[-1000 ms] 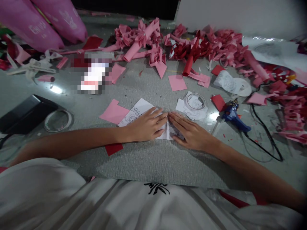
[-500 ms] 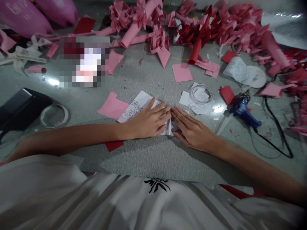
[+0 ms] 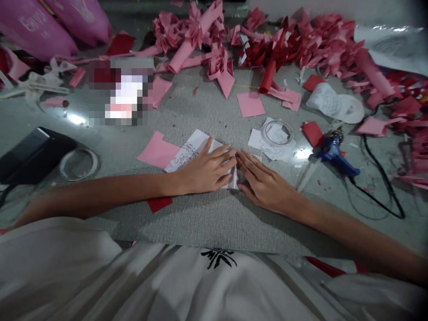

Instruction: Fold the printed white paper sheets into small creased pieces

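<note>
Grey mat (image 3: 200,223), littered with pink scraps (image 3: 250,104), carries a white printed paper (image 3: 189,151) at its middle, pinned under the left hand (image 3: 203,171) and right hand (image 3: 264,183): both grips released, palms flat, fingertips meeting. Uneven pressure could probably skew the crease or slide the sheet. Pink bags (image 3: 56,26) at the far left corner hide their contents.

The white paper (image 3: 190,152) (black line drawing printed on it) lies flat on the grey mat (image 3: 200,223).
</note>
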`<act>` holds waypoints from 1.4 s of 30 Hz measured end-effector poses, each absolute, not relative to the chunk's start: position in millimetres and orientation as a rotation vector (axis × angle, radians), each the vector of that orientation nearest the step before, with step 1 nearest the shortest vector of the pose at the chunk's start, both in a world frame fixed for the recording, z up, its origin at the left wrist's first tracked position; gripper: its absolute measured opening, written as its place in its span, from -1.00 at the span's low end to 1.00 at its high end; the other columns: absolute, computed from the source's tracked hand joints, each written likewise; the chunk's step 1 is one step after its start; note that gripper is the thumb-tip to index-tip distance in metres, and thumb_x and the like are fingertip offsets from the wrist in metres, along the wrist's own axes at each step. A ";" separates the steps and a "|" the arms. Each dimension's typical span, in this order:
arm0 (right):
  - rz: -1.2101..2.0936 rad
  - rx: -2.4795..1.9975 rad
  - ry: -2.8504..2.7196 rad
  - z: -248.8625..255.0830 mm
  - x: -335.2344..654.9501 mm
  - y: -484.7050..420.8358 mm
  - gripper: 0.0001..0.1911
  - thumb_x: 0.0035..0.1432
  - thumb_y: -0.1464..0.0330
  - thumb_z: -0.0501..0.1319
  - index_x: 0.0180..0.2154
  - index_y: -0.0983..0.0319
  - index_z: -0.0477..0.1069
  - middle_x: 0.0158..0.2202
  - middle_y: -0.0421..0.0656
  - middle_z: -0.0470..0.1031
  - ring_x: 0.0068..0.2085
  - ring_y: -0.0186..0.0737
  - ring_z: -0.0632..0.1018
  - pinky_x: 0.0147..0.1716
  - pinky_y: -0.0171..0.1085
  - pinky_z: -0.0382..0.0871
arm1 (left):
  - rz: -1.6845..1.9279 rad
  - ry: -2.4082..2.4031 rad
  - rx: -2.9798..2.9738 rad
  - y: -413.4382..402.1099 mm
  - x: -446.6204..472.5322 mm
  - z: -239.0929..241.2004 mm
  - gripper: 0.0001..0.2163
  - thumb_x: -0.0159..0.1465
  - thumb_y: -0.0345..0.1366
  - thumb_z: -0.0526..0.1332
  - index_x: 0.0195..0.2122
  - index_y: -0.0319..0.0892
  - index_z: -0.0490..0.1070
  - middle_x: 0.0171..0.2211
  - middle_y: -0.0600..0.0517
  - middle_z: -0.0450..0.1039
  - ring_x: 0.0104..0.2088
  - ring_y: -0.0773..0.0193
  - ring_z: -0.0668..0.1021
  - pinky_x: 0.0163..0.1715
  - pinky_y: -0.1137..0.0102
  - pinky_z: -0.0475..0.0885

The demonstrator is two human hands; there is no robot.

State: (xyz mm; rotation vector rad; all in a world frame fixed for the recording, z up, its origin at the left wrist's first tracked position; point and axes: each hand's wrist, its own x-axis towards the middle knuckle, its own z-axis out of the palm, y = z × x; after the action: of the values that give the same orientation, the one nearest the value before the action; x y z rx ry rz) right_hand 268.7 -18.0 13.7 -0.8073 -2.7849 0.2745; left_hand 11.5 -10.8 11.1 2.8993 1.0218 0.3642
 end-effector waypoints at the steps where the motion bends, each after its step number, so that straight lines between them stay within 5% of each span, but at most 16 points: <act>1: 0.300 -0.793 -2.772 13.0 270.2 -17.1 -0.26 0.47 0.32 0.15 0.50 0.53 -0.01 0.51 0.31 0.07 0.53 0.23 0.13 0.44 0.23 0.27 | 0.393 1.021 2.882 -10.7 10.5 9.5 -0.62 0.55 -0.22 0.07 0.25 -0.33 0.42 0.31 -0.31 0.43 0.40 -0.18 0.37 0.44 -0.34 0.07; 4: 0.374 -0.762 -2.717 9.9 275.0 -14.7 -0.27 0.47 0.35 0.15 0.52 0.42 -0.02 0.52 0.22 0.09 0.54 0.16 0.12 0.44 0.24 0.26 | 0.499 1.016 2.820 -9.6 6.8 3.8 -0.62 0.55 -0.21 0.11 0.28 -0.30 0.40 0.33 -0.25 0.42 0.41 -0.12 0.37 0.45 -0.22 0.16; 7: 0.326 -0.793 -2.604 6.5 277.5 -13.6 -0.38 0.44 0.44 0.15 0.45 0.38 0.17 0.45 0.19 0.27 0.50 0.12 0.25 0.43 0.22 0.29 | 0.611 1.008 2.787 -7.4 4.5 0.2 -0.67 0.55 -0.25 0.11 0.23 -0.27 0.45 0.29 -0.19 0.49 0.36 -0.03 0.45 0.41 -0.03 0.30; 12: 0.250 -0.861 -2.532 6.0 275.6 -13.9 -0.44 0.36 0.27 0.32 0.30 0.35 0.38 0.31 0.20 0.47 0.37 0.20 0.46 0.36 0.24 0.41 | 0.710 0.963 2.779 -1.8 4.5 0.8 -0.74 0.54 -0.26 0.14 0.12 -0.21 0.54 0.19 -0.11 0.57 0.20 0.01 0.55 0.24 0.04 0.44; 16: 0.255 -0.917 -2.490 8.9 269.4 -19.0 -0.51 0.33 0.22 0.36 0.19 0.33 0.45 0.30 0.23 0.47 0.38 0.24 0.44 0.32 0.27 0.44 | 0.704 0.922 2.747 2.1 5.9 0.0 -0.75 0.56 -0.31 0.11 0.13 -0.22 0.51 0.04 -0.10 0.62 0.04 0.08 0.58 0.15 0.10 0.46; 21: 0.358 -0.912 -2.425 6.9 262.8 -24.8 -0.88 0.38 0.41 0.26 -0.07 0.21 0.53 0.17 0.07 0.60 0.33 0.08 0.51 0.28 0.16 0.50 | 0.767 0.996 2.637 3.2 7.2 -3.7 -0.68 0.57 -0.23 0.10 0.26 -0.19 0.40 0.09 -0.17 0.53 0.11 0.04 0.55 0.16 0.08 0.46; 25: 0.356 -0.983 -2.353 3.8 264.0 -27.1 -0.86 0.40 0.41 0.24 -0.05 0.20 0.54 0.18 0.05 0.60 0.30 0.06 0.54 0.27 0.16 0.51 | 0.768 0.996 2.601 4.0 5.8 -4.6 -0.66 0.56 -0.20 0.13 0.29 -0.17 0.38 0.16 -0.15 0.50 0.17 0.05 0.52 0.22 0.08 0.42; 29: 0.353 -1.070 -2.381 0.9 264.3 -34.5 -0.61 0.33 0.23 0.37 0.11 0.27 0.52 0.31 0.17 0.48 0.39 0.21 0.43 0.33 0.26 0.42 | 0.649 0.946 2.687 4.4 4.6 -4.1 -0.67 0.54 -0.17 0.16 0.25 -0.12 0.46 0.24 -0.14 0.47 0.22 -0.01 0.47 0.26 0.04 0.36; 34: 0.434 -1.005 -2.324 1.3 261.1 -38.1 -0.81 0.40 0.36 0.27 0.00 0.24 0.54 0.25 0.12 0.54 0.35 0.10 0.49 0.29 0.19 0.48 | 0.647 0.925 2.668 5.2 4.1 -4.2 -0.65 0.54 -0.17 0.18 0.28 -0.13 0.45 0.21 -0.14 0.51 0.21 0.01 0.46 0.24 0.04 0.37; 42: 0.520 -1.056 -1.994 22.5 264.0 -37.5 -0.83 0.44 0.39 0.20 -0.06 0.13 0.57 -0.10 -0.11 0.73 -0.10 -0.14 0.73 -0.08 -0.13 0.67 | 0.900 0.756 2.423 5.4 4.0 3.2 -0.77 0.54 -0.13 0.19 -0.09 -0.13 0.58 -0.08 -0.07 0.67 -0.03 0.17 0.64 0.10 0.15 0.46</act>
State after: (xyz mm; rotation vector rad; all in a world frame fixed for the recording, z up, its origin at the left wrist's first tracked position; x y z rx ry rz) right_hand 264.0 -37.5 22.5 -1.0563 -1.9940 0.5197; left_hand 4.0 5.4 3.2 2.4227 0.7556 0.9001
